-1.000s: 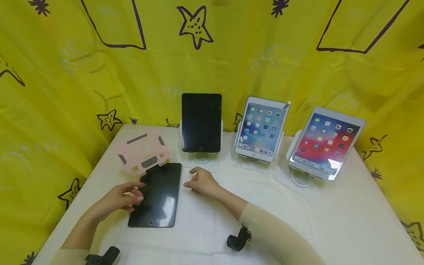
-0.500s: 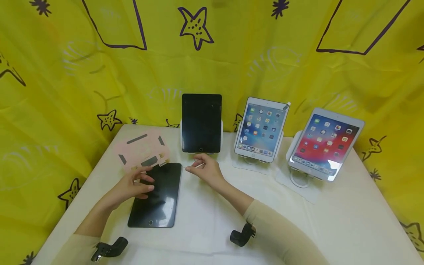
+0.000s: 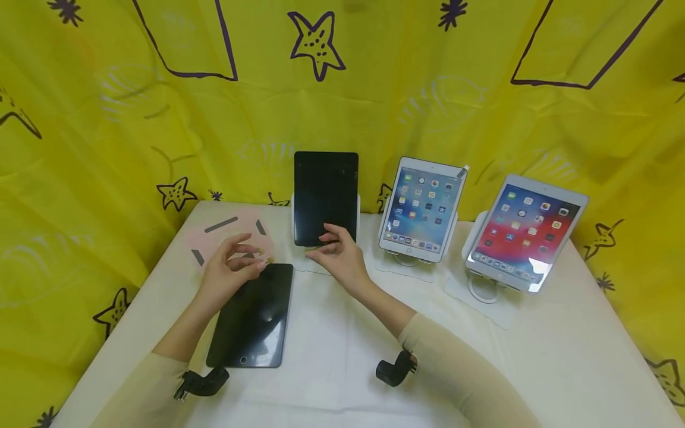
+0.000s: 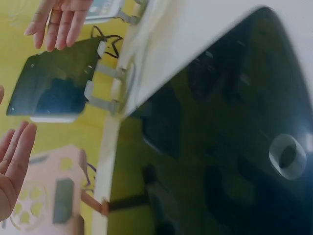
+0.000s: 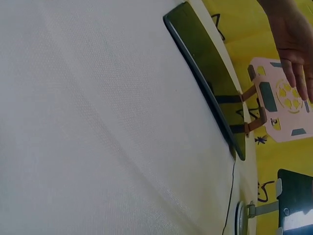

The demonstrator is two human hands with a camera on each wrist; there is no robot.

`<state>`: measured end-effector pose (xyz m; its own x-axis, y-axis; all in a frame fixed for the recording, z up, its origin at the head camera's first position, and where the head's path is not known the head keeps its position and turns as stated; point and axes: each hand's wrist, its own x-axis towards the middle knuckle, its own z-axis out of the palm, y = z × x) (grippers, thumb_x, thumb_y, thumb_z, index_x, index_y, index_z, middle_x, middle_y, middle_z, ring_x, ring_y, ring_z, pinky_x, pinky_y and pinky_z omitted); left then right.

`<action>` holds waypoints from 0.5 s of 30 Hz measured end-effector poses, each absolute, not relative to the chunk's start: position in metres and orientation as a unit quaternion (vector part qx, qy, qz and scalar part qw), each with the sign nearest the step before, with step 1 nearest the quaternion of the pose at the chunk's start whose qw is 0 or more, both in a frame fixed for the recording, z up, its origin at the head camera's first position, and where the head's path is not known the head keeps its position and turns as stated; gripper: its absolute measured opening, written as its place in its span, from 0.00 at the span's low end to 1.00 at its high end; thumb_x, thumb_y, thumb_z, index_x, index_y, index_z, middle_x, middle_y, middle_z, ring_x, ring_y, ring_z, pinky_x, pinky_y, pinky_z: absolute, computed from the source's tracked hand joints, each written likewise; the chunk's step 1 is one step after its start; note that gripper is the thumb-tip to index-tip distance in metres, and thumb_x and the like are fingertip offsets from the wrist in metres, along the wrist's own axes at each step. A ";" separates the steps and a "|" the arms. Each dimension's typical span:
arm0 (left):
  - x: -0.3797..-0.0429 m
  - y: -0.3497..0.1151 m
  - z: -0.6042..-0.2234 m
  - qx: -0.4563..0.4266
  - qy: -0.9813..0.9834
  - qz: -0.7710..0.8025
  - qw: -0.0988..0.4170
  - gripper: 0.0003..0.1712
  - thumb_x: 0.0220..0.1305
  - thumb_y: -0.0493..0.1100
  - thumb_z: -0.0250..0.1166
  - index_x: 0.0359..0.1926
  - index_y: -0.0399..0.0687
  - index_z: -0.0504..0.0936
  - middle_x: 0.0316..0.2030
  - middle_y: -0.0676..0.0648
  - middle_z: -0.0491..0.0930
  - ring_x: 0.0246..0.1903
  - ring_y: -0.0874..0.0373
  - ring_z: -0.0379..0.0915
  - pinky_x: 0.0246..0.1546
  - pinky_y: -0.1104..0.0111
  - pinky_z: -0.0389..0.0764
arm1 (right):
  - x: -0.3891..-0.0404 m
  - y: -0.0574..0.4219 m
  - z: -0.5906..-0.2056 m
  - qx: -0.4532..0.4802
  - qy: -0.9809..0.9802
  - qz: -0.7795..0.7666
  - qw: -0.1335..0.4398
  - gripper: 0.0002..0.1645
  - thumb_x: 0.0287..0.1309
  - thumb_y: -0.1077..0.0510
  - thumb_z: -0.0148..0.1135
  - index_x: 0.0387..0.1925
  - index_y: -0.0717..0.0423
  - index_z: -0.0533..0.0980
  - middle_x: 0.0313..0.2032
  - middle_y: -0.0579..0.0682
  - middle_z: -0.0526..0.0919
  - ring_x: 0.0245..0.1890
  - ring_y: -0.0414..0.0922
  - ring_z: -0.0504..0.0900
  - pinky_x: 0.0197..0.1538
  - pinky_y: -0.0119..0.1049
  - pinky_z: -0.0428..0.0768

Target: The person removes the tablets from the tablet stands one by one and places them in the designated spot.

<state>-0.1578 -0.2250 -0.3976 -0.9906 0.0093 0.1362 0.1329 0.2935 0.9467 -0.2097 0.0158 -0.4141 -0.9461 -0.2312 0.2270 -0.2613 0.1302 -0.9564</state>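
Observation:
My left hand (image 3: 227, 273) hovers above the top end of a black tablet (image 3: 251, 327) lying flat on the table, in front of an unoccupied pink tablet stand (image 3: 214, 239). Its fingers are loosely bent, with nothing between them. My right hand (image 3: 348, 261) is raised before a second black tablet (image 3: 325, 193), propped upright on a white stand at the back; the fingertips overlap that tablet's lower edge. Nothing shows in this hand either. In the left wrist view the lying tablet (image 4: 210, 147) fills the foreground. The right wrist view shows the pink stand (image 5: 293, 120) with its two support hooks.
Right of the second black tablet stands a white tablet with a lit blue screen (image 3: 423, 208). Farther right, another white tablet with a red and blue screen (image 3: 527, 232) leans on its stand. A yellow patterned curtain (image 3: 374, 89) hangs behind the white-covered table (image 3: 332, 368).
Both hands have moved away from the lying tablet: the left forward toward the pink stand, the right forward and slightly right toward the propped black tablet. The tablets and stands have not moved.

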 end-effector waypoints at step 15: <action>-0.191 -0.193 -0.380 -0.057 -0.794 -0.583 0.161 0.40 0.54 0.37 0.70 0.66 0.49 0.61 0.52 0.43 0.74 0.45 0.55 0.76 0.44 0.78 0.77 | -0.232 0.023 -0.402 0.211 -0.763 0.599 0.115 0.48 0.44 0.65 0.73 0.65 0.68 0.58 0.57 0.67 0.69 0.52 0.56 0.74 0.59 0.47 0.73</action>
<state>-0.1907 -0.1929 -0.3801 -0.9413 -0.0972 0.3232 0.2793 0.3135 0.9076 -0.2324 0.0226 -0.4025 -0.8844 -0.1836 0.4291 -0.4605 0.1924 -0.8666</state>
